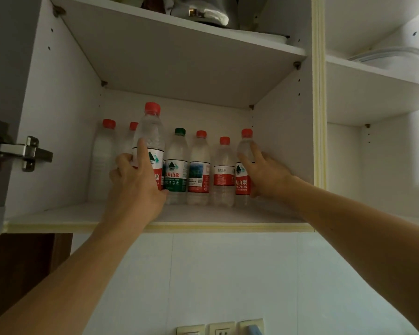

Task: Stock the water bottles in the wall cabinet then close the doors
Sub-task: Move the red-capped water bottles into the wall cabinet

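The open wall cabinet has a white lower shelf [70,215] with several water bottles standing in a row. My left hand [137,182] grips a red-capped bottle [150,131] held near the shelf's front, left of centre. My right hand [264,172] holds the rightmost red-capped bottle [243,175] upright on the shelf. Between them stand a green-capped bottle [178,165] and two red-capped bottles [200,165] [224,170]. Two more red-capped bottles [104,153] [131,136] stand at the back left.
A metal door hinge [22,152] sits at the cabinet's left side. The upper shelf [179,56] holds metal ware. A neighbouring compartment on the right holds a white bowl [394,60]. Wall sockets [221,328] show on the tiled wall below.
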Motion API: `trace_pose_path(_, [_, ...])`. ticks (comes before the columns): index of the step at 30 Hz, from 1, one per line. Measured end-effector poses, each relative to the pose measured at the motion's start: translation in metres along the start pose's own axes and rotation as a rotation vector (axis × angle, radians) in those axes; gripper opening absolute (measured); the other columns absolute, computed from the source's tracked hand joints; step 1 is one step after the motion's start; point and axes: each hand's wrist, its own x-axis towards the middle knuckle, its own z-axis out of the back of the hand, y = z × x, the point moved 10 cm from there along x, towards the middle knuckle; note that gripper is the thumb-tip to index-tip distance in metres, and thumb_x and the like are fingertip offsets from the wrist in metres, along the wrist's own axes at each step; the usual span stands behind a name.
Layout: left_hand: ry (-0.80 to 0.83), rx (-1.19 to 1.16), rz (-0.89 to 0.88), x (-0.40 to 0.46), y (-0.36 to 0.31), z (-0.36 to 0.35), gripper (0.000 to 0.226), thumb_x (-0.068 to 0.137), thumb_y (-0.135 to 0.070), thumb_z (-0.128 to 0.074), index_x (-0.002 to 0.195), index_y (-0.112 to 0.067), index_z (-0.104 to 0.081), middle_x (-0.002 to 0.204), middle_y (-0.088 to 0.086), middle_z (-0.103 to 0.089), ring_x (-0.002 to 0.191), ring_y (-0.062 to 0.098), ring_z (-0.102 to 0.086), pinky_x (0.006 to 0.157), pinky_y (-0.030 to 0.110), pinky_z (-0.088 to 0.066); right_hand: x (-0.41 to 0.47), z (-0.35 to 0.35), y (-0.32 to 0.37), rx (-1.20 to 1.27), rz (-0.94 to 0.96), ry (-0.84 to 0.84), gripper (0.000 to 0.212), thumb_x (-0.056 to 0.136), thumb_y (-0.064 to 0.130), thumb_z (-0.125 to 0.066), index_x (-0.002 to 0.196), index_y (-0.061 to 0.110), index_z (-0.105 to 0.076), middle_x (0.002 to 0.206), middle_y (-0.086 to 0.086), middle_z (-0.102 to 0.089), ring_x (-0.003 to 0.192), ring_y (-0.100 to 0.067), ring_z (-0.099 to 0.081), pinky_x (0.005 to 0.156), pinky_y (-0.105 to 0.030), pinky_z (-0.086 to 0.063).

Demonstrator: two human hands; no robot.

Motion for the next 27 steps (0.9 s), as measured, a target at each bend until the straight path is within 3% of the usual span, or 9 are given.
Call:
trace_pose_path(9, [-0.018, -0.069, 0.022, -0.001, -0.001, 0.002, 0.121, 0.071, -0.043, -0.089, 0.155, -0.036, -0.002, 0.147, 0.016, -0.028, 0.128, 0.039, -0.042, 0.099, 0.056, -0.05, 0.027, -0.027, 0.007, -0.139, 0.049, 0.025, 0.132, 0.071, 0.048, -0.087, 0.16, 0.015, 0.004, 0.164, -0.029, 0.008, 0.142, -0.042, -0.037, 0.103, -0.048, -0.048])
trace_pose_path(16, [-0.017, -0.047, 0.039, -0.001, 0.001, 0.002, 0.121, 0.072, -0.05, -0.086, 0.156, -0.032, 0.0, 0.149, 0.017, -0.027, 0.131, 0.038, -0.041, 0.1, 0.053, -0.047, 0.04, -0.039, 0.013, -0.153, 0.029, 0.044, 0.142, 0.072, 0.052, -0.086, 0.157, 0.023, 0.024, 0.163, -0.034, 0.008, 0.143, -0.043, -0.036, 0.111, -0.049, -0.044])
trace_pose_path(20, [-0.015, -0.049, 0.038, -0.002, -0.002, 0.005, 0.118, 0.074, -0.05, -0.084, 0.156, -0.031, -0.002, 0.149, 0.016, -0.027, 0.131, 0.038, -0.041, 0.102, 0.053, -0.049, 0.04, -0.045, 0.019, -0.163, 0.024, 0.032, 0.135, 0.081, 0.042, -0.082, 0.156, 0.019, 0.028, 0.161, -0.039, 0.009, 0.143, -0.045, -0.035, 0.113, -0.048, -0.041])
trace_pose_path(24, [0.003, -0.081, 0.043, -0.004, -0.002, 0.006, 0.116, 0.076, -0.048, -0.084, 0.156, -0.032, -0.002, 0.148, 0.015, -0.027, 0.129, 0.037, -0.041, 0.099, 0.054, -0.05, 0.036, -0.042, 0.024, -0.121, 0.05, 0.014, 0.119, 0.091, 0.034, -0.072, 0.156, 0.027, 0.027, 0.164, -0.032, 0.009, 0.148, -0.047, -0.025, 0.109, -0.052, -0.043])
trace_pose_path(27, [0.0, -0.075, 0.041, -0.006, -0.003, 0.008, 0.116, 0.076, -0.05, -0.083, 0.156, -0.032, -0.002, 0.148, 0.016, -0.026, 0.13, 0.038, -0.04, 0.098, 0.053, -0.05, 0.038, -0.043, 0.03, -0.061, 0.091, 0.039, 0.11, 0.092, 0.048, -0.067, 0.157, 0.035, 0.02, 0.166, -0.025, 0.012, 0.151, -0.047, -0.015, 0.109, -0.056, -0.041])
